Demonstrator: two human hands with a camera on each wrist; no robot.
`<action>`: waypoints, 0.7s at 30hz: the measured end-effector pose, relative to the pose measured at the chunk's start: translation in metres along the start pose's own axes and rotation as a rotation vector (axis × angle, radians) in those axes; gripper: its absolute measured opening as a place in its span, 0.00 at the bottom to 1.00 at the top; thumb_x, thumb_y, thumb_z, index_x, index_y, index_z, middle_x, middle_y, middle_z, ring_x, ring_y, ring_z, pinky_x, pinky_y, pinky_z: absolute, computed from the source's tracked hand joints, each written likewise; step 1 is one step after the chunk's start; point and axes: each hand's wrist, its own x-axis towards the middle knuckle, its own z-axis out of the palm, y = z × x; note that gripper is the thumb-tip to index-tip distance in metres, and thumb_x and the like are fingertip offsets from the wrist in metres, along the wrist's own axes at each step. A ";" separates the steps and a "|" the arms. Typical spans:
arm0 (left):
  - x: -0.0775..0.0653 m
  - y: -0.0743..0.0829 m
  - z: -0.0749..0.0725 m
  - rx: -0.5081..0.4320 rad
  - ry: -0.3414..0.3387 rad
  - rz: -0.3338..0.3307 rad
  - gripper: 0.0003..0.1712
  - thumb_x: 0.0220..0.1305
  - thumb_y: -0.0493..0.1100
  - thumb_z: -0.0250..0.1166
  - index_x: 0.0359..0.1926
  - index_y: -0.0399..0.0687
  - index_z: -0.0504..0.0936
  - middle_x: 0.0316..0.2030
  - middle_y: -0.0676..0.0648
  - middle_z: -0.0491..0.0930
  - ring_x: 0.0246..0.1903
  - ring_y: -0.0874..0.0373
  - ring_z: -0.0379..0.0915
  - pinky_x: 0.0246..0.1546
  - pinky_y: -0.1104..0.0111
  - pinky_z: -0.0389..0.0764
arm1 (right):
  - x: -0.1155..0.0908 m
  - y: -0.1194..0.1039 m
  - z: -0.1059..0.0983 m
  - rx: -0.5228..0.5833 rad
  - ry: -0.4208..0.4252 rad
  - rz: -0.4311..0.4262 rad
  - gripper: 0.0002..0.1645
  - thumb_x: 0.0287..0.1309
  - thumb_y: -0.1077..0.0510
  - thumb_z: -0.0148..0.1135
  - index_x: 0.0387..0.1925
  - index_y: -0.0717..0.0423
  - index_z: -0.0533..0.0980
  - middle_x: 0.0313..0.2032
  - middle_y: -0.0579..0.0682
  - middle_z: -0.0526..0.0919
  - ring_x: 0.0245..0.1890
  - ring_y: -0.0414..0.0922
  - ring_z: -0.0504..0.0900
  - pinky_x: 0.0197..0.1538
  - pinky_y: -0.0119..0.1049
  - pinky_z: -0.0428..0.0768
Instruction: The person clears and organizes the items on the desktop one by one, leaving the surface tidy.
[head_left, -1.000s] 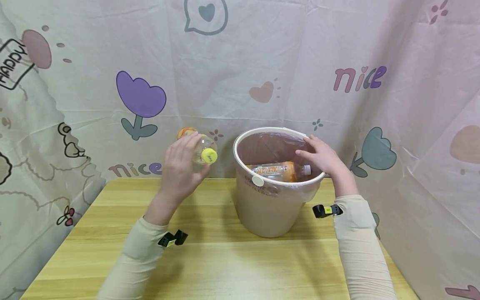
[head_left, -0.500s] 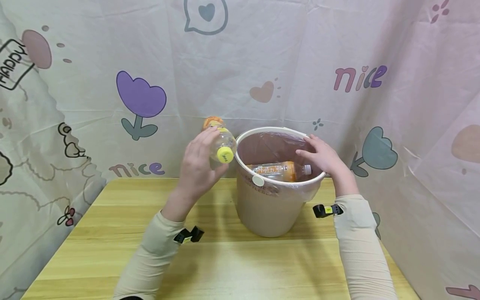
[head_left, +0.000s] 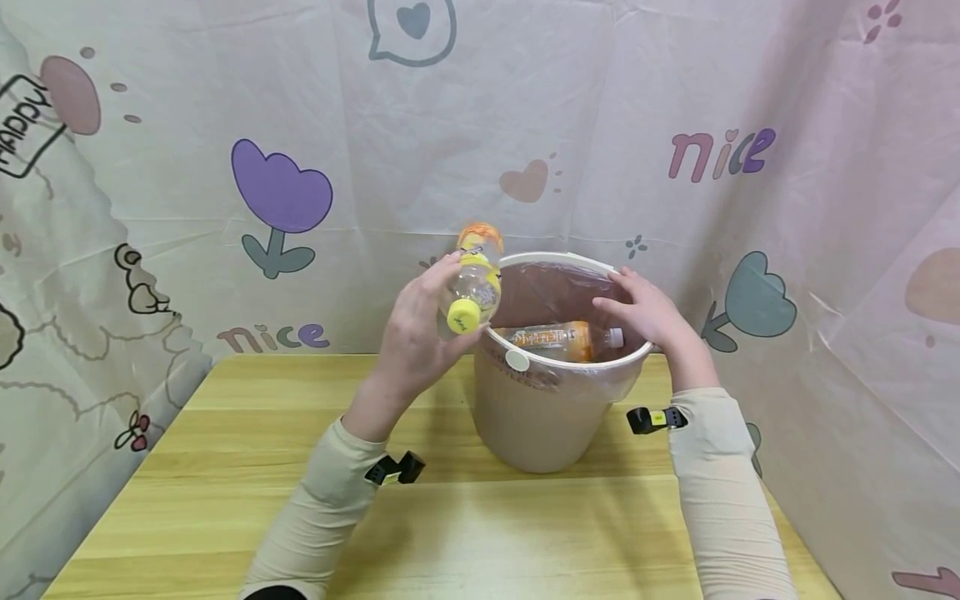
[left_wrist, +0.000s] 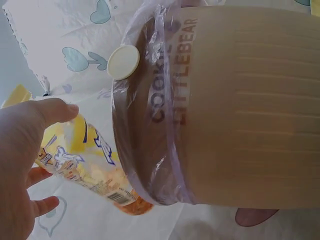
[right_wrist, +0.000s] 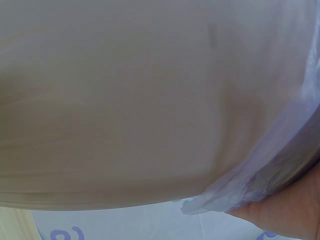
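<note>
My left hand [head_left: 420, 333] holds a clear plastic bottle [head_left: 480, 279] with a yellow cap, a yellow label and an orange base. The bottle is tilted at the left rim of a beige trash bin [head_left: 532, 425], its cap towards me; it overlaps the rim in the head view. In the left wrist view, the thumb lies over the bottle's label [left_wrist: 75, 150] beside the bin wall. My right hand [head_left: 648, 317] grips the bin's right rim, thumb on the inner side. Inside the bin lies another clear bottle [head_left: 551, 337] with an orange label and white cap.
A clear plastic liner [head_left: 615, 383] folds over the bin's rim. The bin stands on a wooden table [head_left: 247, 467], close to a printed cloth backdrop [head_left: 420, 150]. Another stretch of cloth [head_left: 885, 400] hangs along the right side.
My left hand has carried the yellow-capped bottle rightwards to the bin's left rim, turning it so that its base points away. My right hand has stayed at the rim.
</note>
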 end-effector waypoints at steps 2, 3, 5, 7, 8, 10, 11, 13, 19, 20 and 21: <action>0.000 0.001 0.002 -0.006 -0.011 0.004 0.44 0.46 0.42 0.78 0.62 0.32 0.67 0.62 0.35 0.73 0.63 0.43 0.70 0.64 0.56 0.71 | 0.000 0.000 0.000 0.002 0.002 0.000 0.48 0.65 0.33 0.50 0.76 0.53 0.51 0.77 0.59 0.42 0.77 0.63 0.42 0.71 0.68 0.46; 0.000 0.001 0.003 -0.006 -0.017 0.006 0.44 0.46 0.43 0.78 0.61 0.32 0.67 0.61 0.35 0.74 0.62 0.44 0.71 0.64 0.56 0.71 | 0.000 0.000 0.000 0.001 0.002 0.000 0.48 0.65 0.33 0.50 0.75 0.53 0.51 0.77 0.60 0.42 0.77 0.63 0.42 0.71 0.68 0.46; -0.001 0.001 0.005 -0.009 -0.026 0.007 0.45 0.46 0.43 0.78 0.62 0.33 0.67 0.61 0.35 0.74 0.61 0.44 0.72 0.64 0.56 0.71 | 0.000 0.000 0.000 0.002 0.003 0.002 0.48 0.65 0.33 0.50 0.75 0.53 0.52 0.77 0.59 0.42 0.77 0.62 0.41 0.72 0.68 0.46; -0.001 0.001 0.007 -0.009 -0.031 0.009 0.45 0.45 0.44 0.78 0.62 0.33 0.67 0.61 0.36 0.74 0.61 0.44 0.73 0.63 0.56 0.71 | 0.001 0.000 0.000 0.001 0.002 0.002 0.48 0.65 0.33 0.50 0.75 0.53 0.52 0.77 0.59 0.42 0.77 0.62 0.41 0.72 0.68 0.46; -0.001 0.001 0.008 -0.009 -0.032 0.010 0.45 0.45 0.44 0.78 0.62 0.33 0.68 0.60 0.36 0.74 0.60 0.45 0.73 0.63 0.56 0.71 | 0.001 0.000 0.000 0.001 0.002 0.001 0.48 0.65 0.32 0.50 0.75 0.53 0.52 0.77 0.59 0.42 0.77 0.62 0.41 0.72 0.68 0.46; -0.001 0.001 0.010 -0.009 -0.035 0.012 0.45 0.45 0.45 0.78 0.62 0.34 0.68 0.60 0.36 0.75 0.60 0.45 0.73 0.63 0.56 0.72 | 0.001 0.000 0.000 0.001 0.002 0.001 0.48 0.65 0.32 0.50 0.75 0.53 0.52 0.77 0.59 0.42 0.77 0.63 0.41 0.72 0.68 0.46; -0.002 0.001 0.011 -0.007 -0.039 0.013 0.44 0.46 0.45 0.78 0.62 0.34 0.68 0.60 0.36 0.75 0.59 0.45 0.74 0.63 0.57 0.72 | 0.001 0.000 0.000 0.000 0.002 0.001 0.48 0.65 0.32 0.50 0.75 0.53 0.52 0.77 0.59 0.42 0.77 0.63 0.42 0.72 0.68 0.46; -0.002 0.001 0.012 0.000 -0.046 0.011 0.44 0.46 0.46 0.78 0.62 0.35 0.68 0.60 0.36 0.75 0.59 0.45 0.74 0.63 0.57 0.72 | 0.001 0.000 0.000 0.004 0.001 0.004 0.48 0.65 0.32 0.50 0.75 0.53 0.52 0.77 0.59 0.42 0.77 0.62 0.42 0.72 0.68 0.46; -0.004 0.001 0.016 0.042 -0.085 -0.024 0.44 0.50 0.49 0.76 0.64 0.37 0.69 0.61 0.38 0.75 0.60 0.46 0.73 0.64 0.55 0.71 | 0.000 0.000 0.001 0.013 0.004 0.004 0.48 0.65 0.33 0.50 0.75 0.53 0.52 0.77 0.59 0.42 0.77 0.63 0.42 0.71 0.69 0.46; -0.004 0.001 0.017 0.052 -0.094 -0.036 0.44 0.50 0.49 0.76 0.65 0.38 0.69 0.61 0.38 0.75 0.61 0.46 0.72 0.64 0.55 0.70 | 0.000 0.000 0.001 0.012 0.005 0.003 0.48 0.65 0.33 0.50 0.75 0.53 0.52 0.77 0.59 0.42 0.77 0.63 0.42 0.71 0.69 0.46; -0.005 0.001 0.017 0.062 -0.108 -0.049 0.44 0.51 0.49 0.75 0.65 0.39 0.68 0.61 0.39 0.75 0.62 0.47 0.72 0.65 0.55 0.70 | 0.000 0.000 0.001 0.012 0.005 0.002 0.48 0.65 0.33 0.50 0.75 0.53 0.52 0.77 0.59 0.42 0.77 0.63 0.42 0.71 0.68 0.46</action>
